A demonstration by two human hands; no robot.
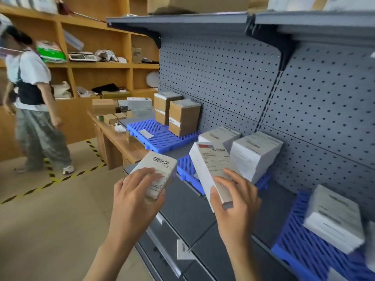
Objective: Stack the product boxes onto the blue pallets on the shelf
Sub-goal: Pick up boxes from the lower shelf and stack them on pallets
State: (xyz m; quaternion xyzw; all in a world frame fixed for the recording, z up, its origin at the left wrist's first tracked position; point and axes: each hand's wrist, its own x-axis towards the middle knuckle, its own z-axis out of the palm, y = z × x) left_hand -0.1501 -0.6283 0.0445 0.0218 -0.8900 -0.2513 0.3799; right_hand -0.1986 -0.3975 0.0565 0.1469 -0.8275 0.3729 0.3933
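Both hands loaded. Left hand (135, 191) grips a short white box (160, 167) with a barcode label, fingers curled over its top face, held out beyond the front edge of the grey shelf (188, 205). Right hand (233, 197) grips a longer white box (211, 167) by its near end, thumb on the side, far end tilted up toward the middle pallet (187, 171); the box is not yet set down. Done so far, judging from the layout: stacks of white boxes (253, 157) stand at the back of the middle pallet against the pegboard (223, 78); the far pallet (160, 136) carries two brown cartons (183, 116); the near pallet (300, 246) at right holds a blurred white box (332, 218). Left to do: both held boxes need places. The front of the middle pallet and much of the far pallet show bare slats, so room remains. More small boxes lie on the wooden table (121, 138) beyond the shelf; whether they belong to this job cannot be told. Estimate: mid-course. Another person (32, 94) stands at left, well apart from the shelf.
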